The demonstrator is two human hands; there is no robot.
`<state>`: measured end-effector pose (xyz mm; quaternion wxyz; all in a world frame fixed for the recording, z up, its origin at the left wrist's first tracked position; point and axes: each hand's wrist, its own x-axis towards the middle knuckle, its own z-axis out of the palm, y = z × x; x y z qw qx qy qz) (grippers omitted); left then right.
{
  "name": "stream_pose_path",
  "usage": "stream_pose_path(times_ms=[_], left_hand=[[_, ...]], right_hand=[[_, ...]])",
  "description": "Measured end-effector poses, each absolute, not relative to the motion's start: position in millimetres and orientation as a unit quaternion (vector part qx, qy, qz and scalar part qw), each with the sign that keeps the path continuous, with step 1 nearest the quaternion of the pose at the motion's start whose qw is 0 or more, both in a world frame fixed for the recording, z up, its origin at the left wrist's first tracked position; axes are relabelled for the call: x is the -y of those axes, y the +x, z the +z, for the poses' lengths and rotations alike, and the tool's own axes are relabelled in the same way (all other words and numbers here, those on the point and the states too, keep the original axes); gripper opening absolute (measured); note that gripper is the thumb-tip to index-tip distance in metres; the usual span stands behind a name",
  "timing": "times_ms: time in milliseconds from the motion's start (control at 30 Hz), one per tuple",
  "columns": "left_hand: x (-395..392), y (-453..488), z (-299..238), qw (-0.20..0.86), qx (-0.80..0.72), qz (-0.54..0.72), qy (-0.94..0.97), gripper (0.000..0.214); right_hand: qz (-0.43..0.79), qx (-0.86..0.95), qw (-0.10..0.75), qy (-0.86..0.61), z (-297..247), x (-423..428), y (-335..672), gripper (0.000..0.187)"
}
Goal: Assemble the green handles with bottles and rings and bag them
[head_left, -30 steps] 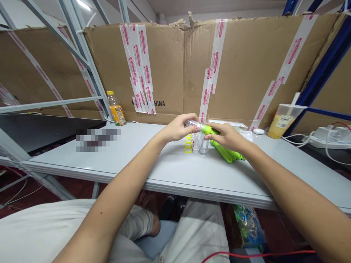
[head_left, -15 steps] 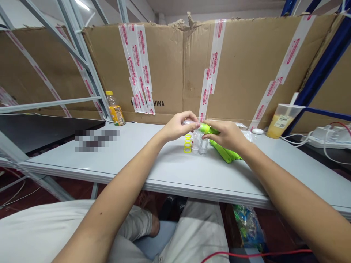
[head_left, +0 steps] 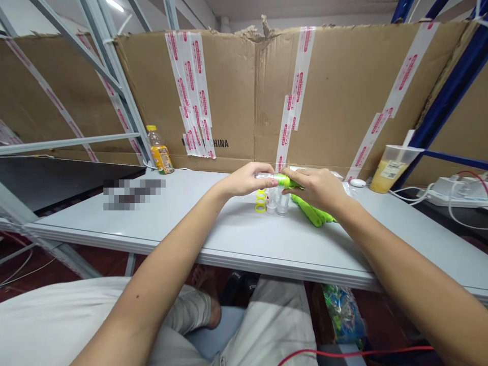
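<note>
Between my two hands, a clear plastic tube lies sideways above the table, with a bright green end piece on its right. My left hand is closed around the clear part, thumb along its front. Fingers of my right hand pinch the green end. Just below stand clear plastic tubes, next to a row of several yellow rings. Bright green folded pieces lie under my right hand; what they are I cannot tell.
The white table backs onto a taped cardboard wall. A drink bottle stands at the left rear. On the right are a cup with a straw, a small white round item and a power strip with cables.
My left hand has lowered slightly and its fingers have shifted along the tube, which now shows more of its clear side. My right hand has barely moved.
</note>
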<state>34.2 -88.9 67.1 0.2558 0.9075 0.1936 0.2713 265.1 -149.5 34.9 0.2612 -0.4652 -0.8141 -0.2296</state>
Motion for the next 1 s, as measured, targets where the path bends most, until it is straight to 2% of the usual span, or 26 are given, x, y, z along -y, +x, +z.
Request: stream_pose_path(times_ms=[167,233,300,400,500,600,800,1000], left_hand=[[90,37,64,0.186,-0.182,0.278,0.925,0.035],[93,38,64,0.155,-0.180,0.279,0.930,0.035],[95,39,64,0.137,-0.174,0.298,0.929,0.033],[98,41,64,0.144,-0.175,0.350,0.909,0.035],[99,43,64,0.183,-0.198,0.355,0.895,0.036],[100,42,66,0.223,-0.225,0.296,0.901,0.040],[100,33,72,0.267,-0.222,0.186,0.919,0.040],[99,37,69,0.193,-0.178,0.221,0.939,0.036]], right_hand=[[-0.017,0.861,0.296,-0.412,38,143,273,0.050],[0.015,0.869,0.292,-0.400,39,142,275,0.050],[-0.034,0.861,0.301,-0.409,40,144,276,0.049],[-0.192,0.820,0.321,-0.433,40,147,273,0.048],[-0.302,0.797,0.288,-0.436,38,150,269,0.045],[-0.358,0.795,0.249,-0.422,35,151,264,0.042],[-0.388,0.804,0.215,-0.396,32,152,256,0.037],[-0.346,0.802,0.174,-0.455,38,159,257,0.043]])
